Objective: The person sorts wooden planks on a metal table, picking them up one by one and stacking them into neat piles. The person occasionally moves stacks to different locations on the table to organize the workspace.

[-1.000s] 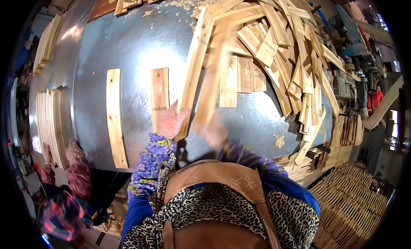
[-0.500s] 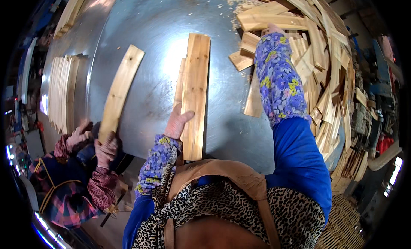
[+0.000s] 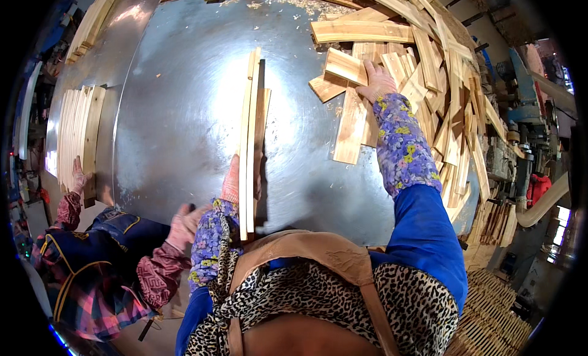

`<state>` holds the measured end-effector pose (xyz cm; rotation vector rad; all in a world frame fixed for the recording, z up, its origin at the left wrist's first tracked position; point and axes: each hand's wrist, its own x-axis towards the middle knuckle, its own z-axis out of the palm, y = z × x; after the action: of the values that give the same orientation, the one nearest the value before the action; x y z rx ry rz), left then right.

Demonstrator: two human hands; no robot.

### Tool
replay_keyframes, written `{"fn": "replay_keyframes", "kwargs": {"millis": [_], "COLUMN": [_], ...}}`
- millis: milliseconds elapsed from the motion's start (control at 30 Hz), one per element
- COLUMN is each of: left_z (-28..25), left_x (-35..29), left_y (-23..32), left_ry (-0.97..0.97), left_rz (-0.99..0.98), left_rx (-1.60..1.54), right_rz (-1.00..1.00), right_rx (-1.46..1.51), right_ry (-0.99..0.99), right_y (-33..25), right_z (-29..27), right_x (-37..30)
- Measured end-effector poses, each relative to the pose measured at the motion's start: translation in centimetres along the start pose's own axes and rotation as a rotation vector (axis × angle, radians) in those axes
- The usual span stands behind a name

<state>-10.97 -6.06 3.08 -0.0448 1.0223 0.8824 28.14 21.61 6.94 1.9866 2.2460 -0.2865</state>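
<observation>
My left hand (image 3: 231, 179) grips two long, thin wooden boards (image 3: 247, 142) stood on edge side by side, close to my apron. Just right of them another wooden board (image 3: 263, 126) is partly hidden behind the pair. Out at the right, my right hand (image 3: 377, 82) has its thumb and fingers around the right end of a short wooden board (image 3: 345, 66) on the heap. Below that hand a flat board (image 3: 349, 129) lies on the metal table (image 3: 177, 123).
A large heap of loose boards (image 3: 450, 105) covers the table's right side. At the left, a co-worker's hand (image 3: 79, 176) touches an upright row of boards (image 3: 73, 132); their other hand (image 3: 182, 226) is beside my left sleeve. Wood shavings (image 3: 300, 10) lie at the back.
The boards at my left hand have turned from flat onto their edges. My right hand has come nearer, onto a short board. The co-worker's board has left their right hand.
</observation>
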Motion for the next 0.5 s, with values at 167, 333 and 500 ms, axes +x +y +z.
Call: {"fn": "replay_keyframes", "kwargs": {"millis": [167,333,500], "left_z": [-1.1,-1.5,0.5], "left_x": [-0.3,-2.7,0.9], "left_y": [-0.7,-0.6,-3.0], "left_ry": [0.014,-0.225,-0.407], "left_rz": [0.099,0.062,0.051], "left_rx": [0.182,0.370,0.219], "right_rz": [-0.087,-0.377,0.223], "right_rx": [-0.062,0.922,1.578], "right_ry": [-0.422,-0.073,-0.061], "right_y": [-7.4,-9.0,-8.9], "right_z": [-5.4,-10.2,-10.6], "right_x": [-4.2,-7.1,-5.2]}}
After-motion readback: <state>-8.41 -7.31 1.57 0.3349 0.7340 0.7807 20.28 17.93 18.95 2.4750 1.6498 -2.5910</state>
